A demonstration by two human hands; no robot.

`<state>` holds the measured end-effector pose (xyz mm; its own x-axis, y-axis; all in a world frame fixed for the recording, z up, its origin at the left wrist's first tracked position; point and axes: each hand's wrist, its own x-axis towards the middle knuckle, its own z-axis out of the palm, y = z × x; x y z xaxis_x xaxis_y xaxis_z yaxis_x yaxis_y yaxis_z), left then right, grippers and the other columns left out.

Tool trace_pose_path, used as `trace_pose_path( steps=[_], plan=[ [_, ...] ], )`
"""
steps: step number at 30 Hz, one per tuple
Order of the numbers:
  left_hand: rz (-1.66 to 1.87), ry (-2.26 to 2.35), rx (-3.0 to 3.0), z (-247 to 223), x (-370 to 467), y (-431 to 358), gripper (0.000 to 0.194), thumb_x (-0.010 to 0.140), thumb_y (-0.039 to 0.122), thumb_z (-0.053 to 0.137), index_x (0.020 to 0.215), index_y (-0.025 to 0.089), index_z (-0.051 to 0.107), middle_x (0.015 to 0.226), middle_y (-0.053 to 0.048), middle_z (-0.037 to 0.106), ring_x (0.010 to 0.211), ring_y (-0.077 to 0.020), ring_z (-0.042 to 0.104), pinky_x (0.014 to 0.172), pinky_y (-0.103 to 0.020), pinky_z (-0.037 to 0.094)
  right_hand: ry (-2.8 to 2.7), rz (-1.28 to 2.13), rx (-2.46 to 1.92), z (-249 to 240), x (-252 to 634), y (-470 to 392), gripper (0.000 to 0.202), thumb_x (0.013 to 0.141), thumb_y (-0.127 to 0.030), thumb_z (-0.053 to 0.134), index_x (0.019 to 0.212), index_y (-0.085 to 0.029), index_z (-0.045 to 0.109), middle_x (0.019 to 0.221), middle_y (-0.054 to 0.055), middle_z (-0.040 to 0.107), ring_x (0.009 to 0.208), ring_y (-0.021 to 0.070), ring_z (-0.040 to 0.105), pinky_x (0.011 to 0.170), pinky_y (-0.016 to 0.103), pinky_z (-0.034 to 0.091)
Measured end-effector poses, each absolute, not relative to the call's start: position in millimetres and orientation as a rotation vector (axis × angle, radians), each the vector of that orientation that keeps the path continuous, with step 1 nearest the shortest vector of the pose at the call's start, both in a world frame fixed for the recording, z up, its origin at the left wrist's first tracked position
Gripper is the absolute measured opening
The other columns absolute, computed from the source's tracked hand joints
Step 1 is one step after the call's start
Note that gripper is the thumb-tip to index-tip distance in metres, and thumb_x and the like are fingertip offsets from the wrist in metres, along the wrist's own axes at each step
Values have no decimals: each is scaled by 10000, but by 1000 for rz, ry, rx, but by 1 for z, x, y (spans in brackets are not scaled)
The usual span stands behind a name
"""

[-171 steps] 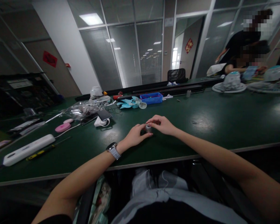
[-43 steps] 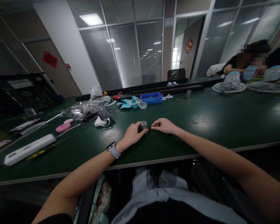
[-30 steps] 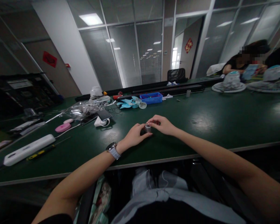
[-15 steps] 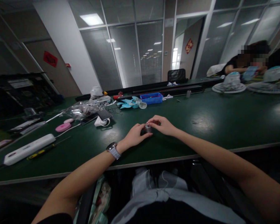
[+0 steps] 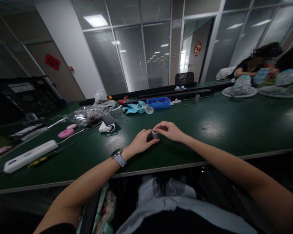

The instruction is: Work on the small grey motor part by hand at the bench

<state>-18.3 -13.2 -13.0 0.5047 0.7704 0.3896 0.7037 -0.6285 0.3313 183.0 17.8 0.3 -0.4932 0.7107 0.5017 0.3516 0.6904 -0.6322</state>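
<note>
A small grey metal cylinder (image 5: 154,133) stands on the dark green table (image 5: 210,136) between my two hands. My left hand (image 5: 139,142), with a watch on its wrist, grips the cylinder from the left with fingers curled around it. My right hand (image 5: 169,130) comes in from the right, and its fingertips pinch the top of the same cylinder. The lower part of the cylinder is hidden by my fingers.
To the left lie a white power strip (image 5: 29,156), a screwdriver (image 5: 47,156), a pink disc (image 5: 65,133) and a phone (image 5: 109,120). Further back are a blue tray (image 5: 158,102), light-blue fan blades (image 5: 136,107) and a plastic bag (image 5: 85,113). A seated person (image 5: 255,63) works at far right.
About 1.4 s ago my right hand lay flat beside the cylinder; it has since come back onto its top. Over the last second both hands hardly move.
</note>
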Motion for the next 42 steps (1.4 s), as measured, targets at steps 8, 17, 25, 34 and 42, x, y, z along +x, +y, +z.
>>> trace_pose_path(
  steps=[8,17,25,34,42],
  plan=[
    [775,1280,2597,-12,-18,-15,438,851,529,581,1126,188,600,924,-62,648,851,-219,585,756,-335,467,-2131,584,-829,-1,182,18,238,861,-353,606,931,-158,724,775,28,642,593,101,473,556,235,368],
    [786,1277,2618,-11,-16,-16,419,849,535,583,1072,181,608,899,-49,649,833,-219,587,718,-325,456,-2180,542,-735,-3,181,20,236,909,-273,531,972,-141,716,832,48,614,733,142,562,688,270,426],
    [778,1262,2618,-11,-17,-16,414,855,522,582,1102,190,597,932,-51,652,849,-220,584,736,-330,456,-2158,555,-744,-2,182,19,206,891,-290,560,941,-160,711,820,34,614,688,124,537,650,255,418],
    [767,1257,2630,-10,-17,-16,404,860,514,577,1112,198,590,957,-58,654,879,-224,581,766,-338,457,-2110,600,-817,-2,183,18,263,835,-395,628,892,-147,696,704,5,561,585,103,456,537,232,368],
    [764,1271,2651,-11,-17,-15,438,856,546,564,1100,183,592,941,-66,654,863,-226,583,760,-337,462,-2112,551,-784,-3,181,18,239,868,-358,588,912,-149,695,748,21,599,616,110,481,575,238,388]
  ],
)
